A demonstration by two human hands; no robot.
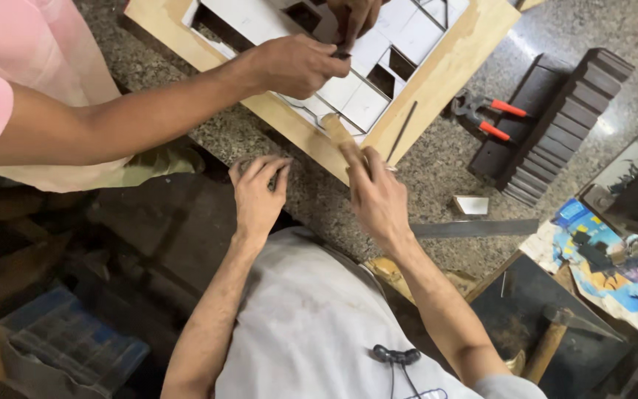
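Wooden board [437,81], light plywood, lies tilted across the upper centre of the frame on the speckled stone worktop [437,185]. It carries a grid of white tiles [363,103] set between thin dark strips, with a few dark square gaps.

My right hand [378,196], centre of frame, grips a wooden tool handle [339,133]; fingers closed round it, index finger laid along it, the handle pointing up-left onto the lower edge of the board. I cannot tell what the tool's working end is.

My left hand [258,193], left of centre, rests on the worktop edge just below the board; fingers curled, tips together, nothing seen in them.

A second person's arm enters from the upper left. That hand [297,65] pinches something small and dark on the tile grid; another hand of theirs [352,18] meets it from the top edge.

Right of frame: a stack of dark slats [563,118], with red-handled pliers [485,114] just beside it. Lower down, a flat metal ruler [474,227], and near it a small white tile offcut [472,205]. A thin dark rod [402,131] lies on the board's lower right edge.
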